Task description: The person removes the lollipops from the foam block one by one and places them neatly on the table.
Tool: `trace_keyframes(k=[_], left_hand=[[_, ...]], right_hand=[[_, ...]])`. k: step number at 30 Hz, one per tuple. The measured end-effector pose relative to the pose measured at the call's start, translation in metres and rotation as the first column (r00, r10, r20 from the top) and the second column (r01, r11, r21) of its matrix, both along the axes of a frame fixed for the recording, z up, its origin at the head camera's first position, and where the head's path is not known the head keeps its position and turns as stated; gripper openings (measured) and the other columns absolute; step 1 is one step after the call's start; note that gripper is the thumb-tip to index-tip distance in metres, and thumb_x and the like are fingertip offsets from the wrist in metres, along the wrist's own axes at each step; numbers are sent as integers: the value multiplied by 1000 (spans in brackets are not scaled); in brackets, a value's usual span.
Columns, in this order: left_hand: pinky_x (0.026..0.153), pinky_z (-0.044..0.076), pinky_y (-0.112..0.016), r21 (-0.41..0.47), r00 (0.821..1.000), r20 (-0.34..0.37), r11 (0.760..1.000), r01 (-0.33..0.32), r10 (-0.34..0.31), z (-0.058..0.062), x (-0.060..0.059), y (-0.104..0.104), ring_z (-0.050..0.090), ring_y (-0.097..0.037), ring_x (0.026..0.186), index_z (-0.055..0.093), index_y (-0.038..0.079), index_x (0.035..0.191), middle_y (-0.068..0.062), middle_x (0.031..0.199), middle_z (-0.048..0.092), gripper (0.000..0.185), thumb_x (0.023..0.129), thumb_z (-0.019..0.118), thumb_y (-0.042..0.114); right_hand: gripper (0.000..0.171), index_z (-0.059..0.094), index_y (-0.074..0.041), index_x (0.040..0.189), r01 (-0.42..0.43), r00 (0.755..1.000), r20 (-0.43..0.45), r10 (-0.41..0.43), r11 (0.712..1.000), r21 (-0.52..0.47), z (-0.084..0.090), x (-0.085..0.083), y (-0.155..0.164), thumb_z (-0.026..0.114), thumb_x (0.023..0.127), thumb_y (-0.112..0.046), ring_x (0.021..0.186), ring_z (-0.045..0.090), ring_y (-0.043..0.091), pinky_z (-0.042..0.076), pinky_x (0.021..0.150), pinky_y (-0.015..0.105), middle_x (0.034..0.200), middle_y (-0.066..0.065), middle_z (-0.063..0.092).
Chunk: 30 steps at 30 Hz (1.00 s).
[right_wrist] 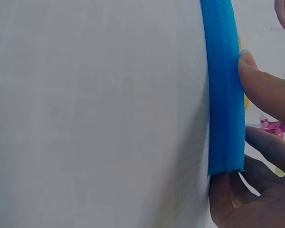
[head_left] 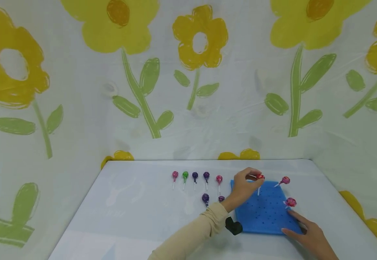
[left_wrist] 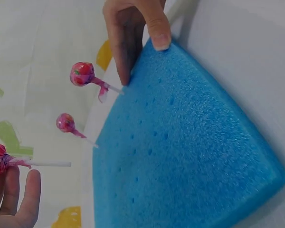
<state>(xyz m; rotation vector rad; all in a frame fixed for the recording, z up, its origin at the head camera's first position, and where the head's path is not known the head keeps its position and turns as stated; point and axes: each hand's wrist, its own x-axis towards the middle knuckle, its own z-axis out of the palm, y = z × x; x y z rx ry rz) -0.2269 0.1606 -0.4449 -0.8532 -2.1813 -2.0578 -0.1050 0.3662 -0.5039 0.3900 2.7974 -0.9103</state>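
Observation:
My left hand (head_left: 244,186) pinches a red-wrapped lollipop (head_left: 260,177) by its head, above the far part of a blue foam board (head_left: 250,218). The lollipop's white stick points down toward the board in the head view, apart from the foam in the left wrist view (left_wrist: 54,164). Small holes dot the board's top. Two pink-red lollipops (head_left: 285,180) (head_left: 291,202) stand tilted outward along its right edge, sticks in the foam. My right hand (head_left: 312,234) grips the near right corner, thumb (right_wrist: 261,90) on one side and fingers round the other.
Several wrapped lollipops, among them a green one (head_left: 185,175) and a purple one (head_left: 195,176), lie in a row left of the board. Another purple lollipop (head_left: 205,198) lies nearer, by my left sleeve (head_left: 194,231). A flower-printed curtain (head_left: 233,119) surrounds the white table (head_left: 123,216).

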Motion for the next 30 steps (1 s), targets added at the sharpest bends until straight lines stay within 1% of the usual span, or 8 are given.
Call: trace_keyframes(k=[3, 7, 14, 18, 20, 22, 24, 30], left_hand=[[72, 50, -17, -13, 1000, 20, 1000, 3, -3, 3, 2, -9, 58, -5, 88, 65, 13, 106, 7, 101, 65, 18, 89, 67, 21], [70, 51, -18, -7, 997, 75, 1000, 20, -19, 7, 5, -22, 59, -7, 89, 64, 15, 108, 7, 102, 63, 20, 90, 66, 23], [67, 56, -28, 95, 981, 176, 993, 69, -85, 10, 8, -45, 63, -10, 85, 64, 10, 109, -2, 101, 64, 20, 89, 66, 14], [71, 56, -40, 129, 967, 231, 989, 78, -107, 10, 9, -60, 66, -26, 89, 63, 5, 107, -6, 98, 64, 19, 89, 65, 10], [73, 55, -46, 136, 963, 244, 987, 87, -119, 9, 8, -68, 65, -37, 91, 62, 0, 108, -11, 98, 64, 20, 89, 65, 8], [73, 54, -49, 130, 961, 252, 988, 85, -116, 8, 8, -76, 63, -42, 92, 61, -3, 109, -15, 98, 64, 22, 90, 64, 8], [73, 54, -48, 122, 958, 266, 989, 80, -110, 6, 8, -83, 63, -42, 92, 61, -2, 109, -15, 98, 64, 22, 90, 64, 9], [71, 56, -39, 76, 947, 317, 996, 35, -58, 1, 6, -103, 65, -30, 90, 64, 8, 106, -7, 97, 64, 21, 89, 67, 19]], right_hand=[[105, 32, 5, 141, -2, 1000, 5, 2, 1000, 6, 4, 1, -2, 67, 72, -65, 123, 27, 59, 36, 90, 65, 139, 38, 29], [108, 31, 6, 141, 4, 1000, 16, -4, 1000, 3, 6, 1, -3, 67, 70, -66, 123, 27, 59, 36, 90, 64, 139, 38, 28], [108, 31, 6, 141, 3, 1000, 24, -3, 1000, 4, 4, 1, -2, 67, 70, -67, 122, 27, 60, 36, 90, 65, 138, 39, 28], [108, 31, 6, 141, 0, 1000, 27, 0, 1000, 6, 3, 1, -2, 67, 70, -67, 122, 26, 60, 35, 90, 65, 138, 39, 28], [108, 31, 6, 141, 0, 1000, 29, -1, 1000, 4, 3, 1, -2, 67, 70, -67, 121, 26, 60, 36, 89, 65, 138, 39, 27], [108, 31, 6, 141, 4, 1000, 30, -4, 1000, 1, 4, 1, -2, 67, 70, -67, 122, 26, 60, 36, 89, 65, 138, 39, 27], [107, 31, 6, 141, 2, 1000, 25, -2, 1000, 2, 5, 1, -3, 67, 71, -66, 122, 27, 60, 37, 90, 64, 138, 39, 27], [105, 31, 7, 141, -11, 1000, 9, 11, 1000, 1, 5, 1, -2, 67, 73, -64, 122, 26, 60, 37, 90, 64, 138, 39, 27]])
